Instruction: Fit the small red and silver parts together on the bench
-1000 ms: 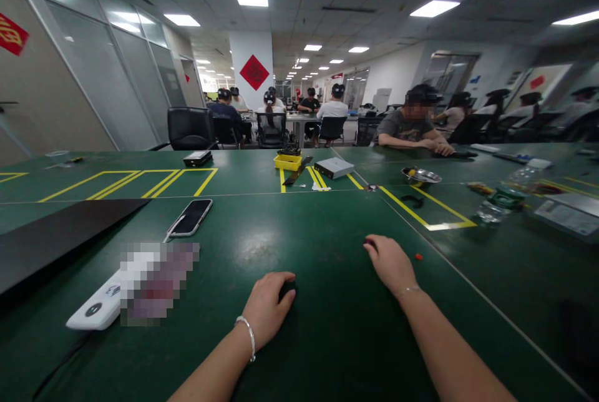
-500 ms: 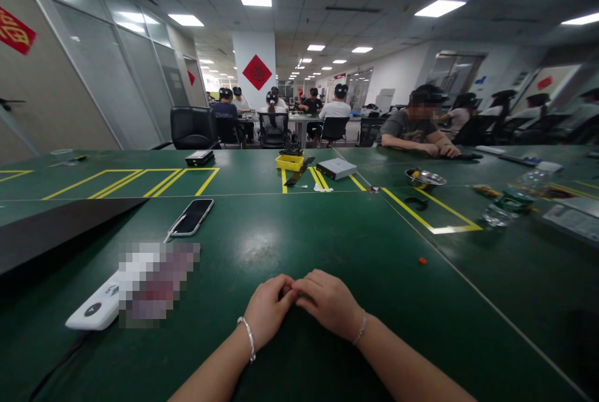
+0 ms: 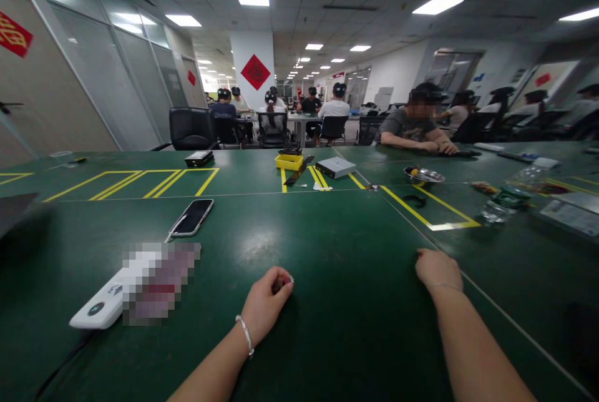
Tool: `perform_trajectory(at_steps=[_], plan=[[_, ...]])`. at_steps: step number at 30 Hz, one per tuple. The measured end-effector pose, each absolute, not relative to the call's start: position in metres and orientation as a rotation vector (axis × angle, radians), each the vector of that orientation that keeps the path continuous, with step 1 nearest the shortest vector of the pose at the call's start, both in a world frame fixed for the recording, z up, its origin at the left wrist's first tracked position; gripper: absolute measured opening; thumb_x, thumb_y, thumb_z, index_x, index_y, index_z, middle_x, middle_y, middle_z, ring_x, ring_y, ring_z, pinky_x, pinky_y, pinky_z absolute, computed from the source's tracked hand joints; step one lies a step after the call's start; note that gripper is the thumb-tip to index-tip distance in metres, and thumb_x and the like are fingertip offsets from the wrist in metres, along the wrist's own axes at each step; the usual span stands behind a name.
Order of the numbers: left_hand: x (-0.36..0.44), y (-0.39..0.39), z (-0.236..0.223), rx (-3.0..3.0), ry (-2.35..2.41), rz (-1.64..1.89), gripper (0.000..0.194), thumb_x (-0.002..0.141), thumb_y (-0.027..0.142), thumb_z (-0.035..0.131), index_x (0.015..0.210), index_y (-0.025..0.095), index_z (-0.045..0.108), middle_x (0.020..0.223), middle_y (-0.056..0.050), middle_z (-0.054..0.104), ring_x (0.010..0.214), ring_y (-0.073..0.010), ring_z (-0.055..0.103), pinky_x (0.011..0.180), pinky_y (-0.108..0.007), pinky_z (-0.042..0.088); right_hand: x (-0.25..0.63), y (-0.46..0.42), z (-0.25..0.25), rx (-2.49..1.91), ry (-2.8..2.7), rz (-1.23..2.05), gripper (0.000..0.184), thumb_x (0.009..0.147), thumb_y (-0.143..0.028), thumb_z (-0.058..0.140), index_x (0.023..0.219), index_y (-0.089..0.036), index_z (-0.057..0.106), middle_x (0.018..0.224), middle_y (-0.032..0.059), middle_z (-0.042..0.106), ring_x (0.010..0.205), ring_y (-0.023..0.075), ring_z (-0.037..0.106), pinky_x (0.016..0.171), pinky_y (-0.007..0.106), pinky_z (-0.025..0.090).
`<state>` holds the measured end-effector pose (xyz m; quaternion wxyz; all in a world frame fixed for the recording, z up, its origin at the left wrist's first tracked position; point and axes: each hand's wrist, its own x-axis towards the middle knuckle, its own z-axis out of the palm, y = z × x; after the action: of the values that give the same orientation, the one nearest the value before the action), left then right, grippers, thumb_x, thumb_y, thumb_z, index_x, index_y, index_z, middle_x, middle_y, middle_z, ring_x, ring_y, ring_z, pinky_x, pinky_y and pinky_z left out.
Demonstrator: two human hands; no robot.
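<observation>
— Right of the left hand [image 3: 266,305], on the green bench top [image 3: 337,352], what differs from the last frame?
— Hands apart. They met at the fingertips before; the right hand [image 3: 437,271] now sits out right, well clear of the left.
— Finger state?
— Left fingers [image 3: 281,282] curled closed, hand resting on the bench. Dark patch at the fingers: held item or shadow, can't tell. Right fingers [image 3: 425,259] bent down onto the bench, foreshortened; open or closed, can't tell.
— Orange bit?
— The small orange bit no longer shows. Right fingertips lie about where it was; covered or held, can't tell.
— Left of the left fingers?
— Phone [image 3: 191,216] and white plastic unit [image 3: 96,311], the unit running into a pixelated blur [image 3: 159,283].
— Labels?
— Small marks on the unit, unreadable.
</observation>
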<state>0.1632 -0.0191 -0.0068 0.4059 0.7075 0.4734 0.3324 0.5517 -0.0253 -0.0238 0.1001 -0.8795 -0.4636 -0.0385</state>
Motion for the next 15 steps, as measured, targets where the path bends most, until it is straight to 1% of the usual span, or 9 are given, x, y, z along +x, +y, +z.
perform_trajectory(at_steps=[4,11,13,15], plan=[[0.162,-0.019,-0.008,1.81,1.218,0.844,0.012,0.072,0.028,0.046,0.077,0.019,0.051,0.067,0.003,0.052,0.063,-0.0119,0.048,0.059,-0.022,0.036,0.535,-0.022,-0.014,-2.657,-1.382,-0.055,0.033,0.068,-0.014,0.034,0.086,-0.017,0.061,0.087,0.014,0.057,0.079,0.0247,0.055,0.063,0.035,0.041],[0.164,-0.018,-0.007,1.828,1.248,0.82,0.009,0.068,0.023,0.047,0.076,0.019,0.05,0.067,0.003,0.051,0.062,-0.0118,0.047,0.058,-0.023,0.036,0.493,-0.015,-0.001,-2.56,-1.526,-0.04,0.018,0.069,-0.019,0.039,0.077,-0.015,0.055,0.077,0.0105,0.057,0.071,0.0191,0.055,0.06,0.029,0.041],[0.164,-0.018,-0.007,1.803,1.244,0.831,0.011,0.067,0.021,0.048,0.077,0.019,0.05,0.069,0.003,0.053,0.063,-0.0118,0.048,0.06,-0.023,0.037,0.479,-0.015,0.002,-2.515,-1.495,0.044,0.015,0.069,-0.02,0.041,0.076,-0.017,0.054,0.072,0.008,0.057,0.067,0.0172,0.055,0.058,0.028,0.041],[0.165,-0.018,-0.007,1.787,1.233,0.841,0.014,0.065,0.018,0.049,0.079,0.019,0.05,0.071,0.002,0.054,0.064,-0.0119,0.049,0.061,-0.023,0.038,0.46,-0.015,0.004,-2.408,-1.472,0.218,0.011,0.069,-0.023,0.044,0.075,-0.018,0.053,0.07,0.0051,0.057,0.064,0.0149,0.055,0.058,0.027,0.041]])
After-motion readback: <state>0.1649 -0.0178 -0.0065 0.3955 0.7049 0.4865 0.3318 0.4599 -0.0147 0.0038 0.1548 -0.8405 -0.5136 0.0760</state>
